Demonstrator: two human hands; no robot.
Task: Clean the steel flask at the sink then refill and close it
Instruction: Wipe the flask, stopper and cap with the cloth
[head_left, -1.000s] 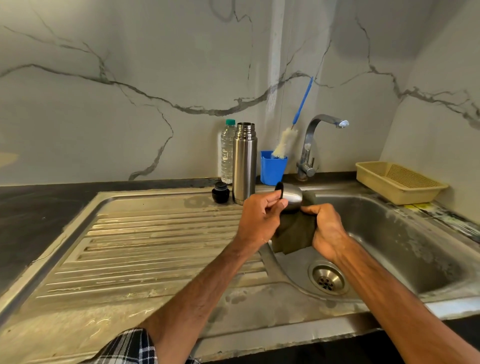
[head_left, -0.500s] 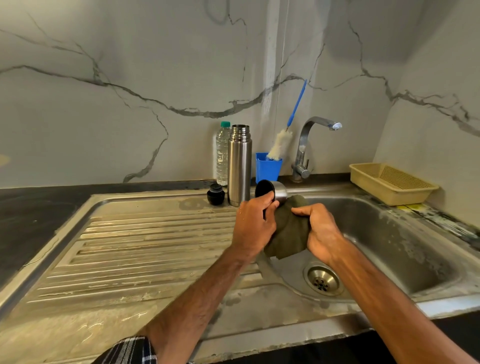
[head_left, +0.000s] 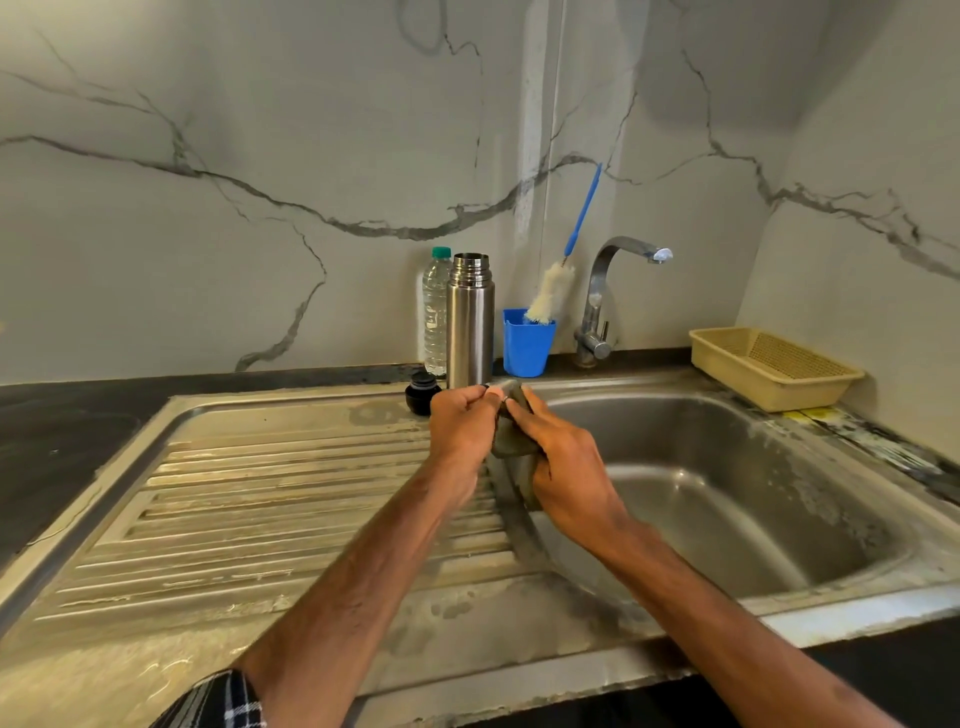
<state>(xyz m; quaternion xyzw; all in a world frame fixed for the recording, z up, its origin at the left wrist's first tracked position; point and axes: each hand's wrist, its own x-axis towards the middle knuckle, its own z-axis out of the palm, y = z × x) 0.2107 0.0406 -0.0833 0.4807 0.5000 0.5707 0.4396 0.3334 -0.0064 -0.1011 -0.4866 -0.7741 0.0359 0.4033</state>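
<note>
Head view: I log flask (head_left: 470, 322) upright, uncapped, at back of drainboard, between water bottle (head_left: 435, 312) and blue cup (head_left: 527, 345). Black stopper (head_left: 422, 393) beside its base. Left hand (head_left: 460, 426) and right hand (head_left: 566, 462) both clamped on green cloth (head_left: 511, 441) over sink (head_left: 779, 525) edge.

Dim, soft light; wide-angle edge distortion.

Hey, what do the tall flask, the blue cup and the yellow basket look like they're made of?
Flask: brushed stainless steel, going by its silvery sheen. Blue cup: likely plastic, opaque uniform colour. Yellow basket: probably moulded plastic, with a fine mesh floor.
</note>
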